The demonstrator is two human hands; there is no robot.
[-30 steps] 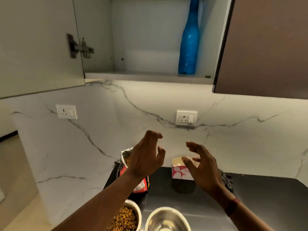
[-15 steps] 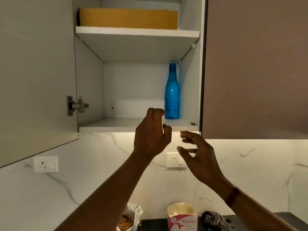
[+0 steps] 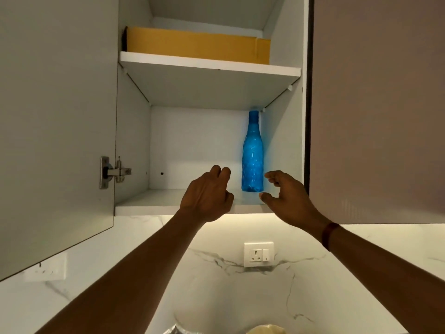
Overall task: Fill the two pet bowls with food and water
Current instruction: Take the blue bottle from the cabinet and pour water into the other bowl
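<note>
Both forearms are bare, and a dark red band [image 3: 329,235] circles the wrist of the right hand [image 3: 286,196]

Below the wall socket [image 3: 258,254], the bottom edge cuts off a crinkled bag [image 3: 179,330] and a pale carton [image 3: 266,329].

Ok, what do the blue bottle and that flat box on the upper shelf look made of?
The blue bottle is probably translucent plastic: glossy, with a crinkled surface catching the light; tinted glass isn't ruled out. The box looks like brown cardboard, matte, with a seam near its right end.
</note>
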